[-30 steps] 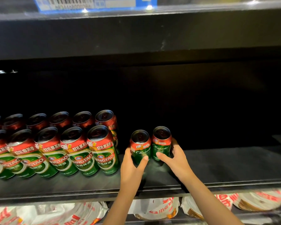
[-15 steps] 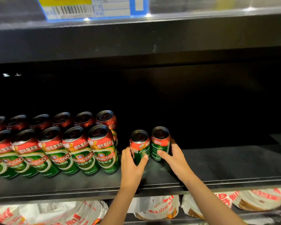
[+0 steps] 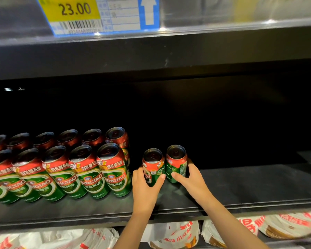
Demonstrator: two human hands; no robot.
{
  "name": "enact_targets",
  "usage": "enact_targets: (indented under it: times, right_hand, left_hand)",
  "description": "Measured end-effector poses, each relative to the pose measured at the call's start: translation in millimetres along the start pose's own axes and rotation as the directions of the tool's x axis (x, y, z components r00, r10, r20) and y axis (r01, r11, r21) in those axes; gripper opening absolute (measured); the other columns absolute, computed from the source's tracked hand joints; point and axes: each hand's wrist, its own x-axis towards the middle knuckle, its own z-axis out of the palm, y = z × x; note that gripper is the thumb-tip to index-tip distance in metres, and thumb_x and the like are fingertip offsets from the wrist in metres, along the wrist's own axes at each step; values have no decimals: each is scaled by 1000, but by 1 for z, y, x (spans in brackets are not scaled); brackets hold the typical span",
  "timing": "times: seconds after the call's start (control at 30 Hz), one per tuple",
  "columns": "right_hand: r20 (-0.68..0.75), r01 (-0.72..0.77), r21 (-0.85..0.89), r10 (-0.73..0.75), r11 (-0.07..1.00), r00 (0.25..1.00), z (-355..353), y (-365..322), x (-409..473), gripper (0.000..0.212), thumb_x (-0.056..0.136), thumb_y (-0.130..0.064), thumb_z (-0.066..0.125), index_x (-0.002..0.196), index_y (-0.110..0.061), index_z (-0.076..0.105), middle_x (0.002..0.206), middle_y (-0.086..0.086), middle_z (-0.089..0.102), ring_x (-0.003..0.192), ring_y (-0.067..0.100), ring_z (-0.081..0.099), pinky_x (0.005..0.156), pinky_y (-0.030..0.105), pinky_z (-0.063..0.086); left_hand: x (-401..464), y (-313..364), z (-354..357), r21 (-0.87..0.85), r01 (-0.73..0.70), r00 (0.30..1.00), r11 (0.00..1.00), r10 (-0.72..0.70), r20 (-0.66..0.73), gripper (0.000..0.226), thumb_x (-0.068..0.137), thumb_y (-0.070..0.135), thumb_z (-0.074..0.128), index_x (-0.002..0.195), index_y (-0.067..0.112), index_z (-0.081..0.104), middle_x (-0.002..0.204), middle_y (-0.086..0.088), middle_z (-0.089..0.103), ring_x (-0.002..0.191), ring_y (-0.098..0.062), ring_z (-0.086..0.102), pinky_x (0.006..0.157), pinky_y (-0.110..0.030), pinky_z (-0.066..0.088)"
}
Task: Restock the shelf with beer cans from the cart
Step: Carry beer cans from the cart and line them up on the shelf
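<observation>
Two rows of beer cans (image 3: 113, 169) crowd the shelf (image 3: 258, 186) just left of both hands, under a price tag (image 3: 97, 13). The left hand (image 3: 145, 187) and right hand (image 3: 192, 180) each curl fingers around an upright can on the shelf: left can (image 3: 153, 164), right can (image 3: 176, 160), side by side.

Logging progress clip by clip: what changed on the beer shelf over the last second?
Little: the view tilted upward, bringing the price tag reading 23.00 into sight. The left hand and right hand kept gripping their two cans, left can and right can, upright on the shelf. The stocked rows did not move.
</observation>
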Motion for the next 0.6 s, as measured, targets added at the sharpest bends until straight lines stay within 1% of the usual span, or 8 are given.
enact_targets:
  times: [0.07, 0.13, 0.2, 0.33, 0.4, 0.47, 0.53, 0.6]
  right_hand:
    - [-9, -10, 6, 10, 1000, 1000, 0, -1, 0, 37, 78, -23, 76, 106, -30, 52, 103, -13, 62, 98, 1, 59, 70, 7, 46]
    - [-39, 1, -3, -1, 1000, 999, 1, 0, 1, 51, 72, -31, 80, 114, -28, 53, 108, -12, 62, 101, 2, 59, 75, 11, 47]
    - [-40, 17, -2, -17, 1000, 999, 2, 1, 2, 63, 68, -31, 83, 122, -24, 50, 112, -10, 61, 104, 2, 58, 76, 11, 48]
    - [-7, 1, -20, -1, 1000, 1000, 1, -1, 1, 47, 73, -26, 80, 110, -26, 51, 107, -8, 59, 99, 2, 58, 70, 8, 46]
    - [4, -12, -19, 12, 1000, 1000, -1, 0, 1, 42, 76, -23, 77, 110, -22, 52, 102, -10, 59, 98, 4, 58, 68, 6, 46]
    - [-7, -19, -8, 19, 1000, 1000, -2, -1, 2, 49, 73, -24, 79, 114, -19, 53, 104, -10, 61, 100, 5, 59, 69, 6, 47]
    - [-28, -6, 16, 6, 1000, 1000, 1, -1, 3, 60, 68, -25, 83, 119, -22, 51, 107, -11, 62, 99, 1, 60, 71, 6, 48]
    - [-33, -1, 34, 2, 999, 999, 3, -3, 1, 65, 66, -23, 84, 120, -24, 48, 107, -13, 60, 96, -1, 60, 70, 5, 48]
  left_hand:
    - [-1, 1, -1, -30, 4, 1000, 1000, -4, 24, 35, 79, 33, 71, 106, 25, 50, 99, 9, 52, 95, -8, 52, 81, -21, 42]
    - [-3, 2, -2, -83, 34, 998, 996, -30, 52, 34, 81, 29, 70, 107, 26, 49, 100, 11, 58, 95, -3, 55, 78, -17, 42]
    - [-3, 3, -2, -107, 56, 998, 993, -51, 46, 38, 79, 31, 72, 109, 28, 49, 101, 12, 61, 95, -1, 57, 77, -16, 43]
    - [-1, -1, 0, -106, 59, 998, 993, -57, 22, 45, 75, 38, 75, 109, 25, 50, 104, 9, 59, 97, -3, 56, 82, -22, 46]
    - [0, -3, 1, -64, 34, 999, 997, -34, 7, 44, 74, 40, 75, 107, 23, 51, 103, 7, 56, 98, -5, 55, 83, -26, 47]
    - [1, -3, 2, -19, 22, 1000, 1000, -22, -13, 47, 73, 42, 75, 107, 21, 51, 102, 6, 52, 98, -9, 54, 83, -28, 47]
    - [1, -2, 3, -1, 31, 999, 1000, -31, -30, 52, 71, 45, 75, 108, 20, 49, 104, 5, 50, 99, -11, 53, 84, -29, 47]
    - [1, -2, 2, -1, 37, 999, 999, -37, -35, 56, 70, 46, 76, 111, 20, 47, 106, 5, 49, 100, -11, 52, 86, -30, 47]
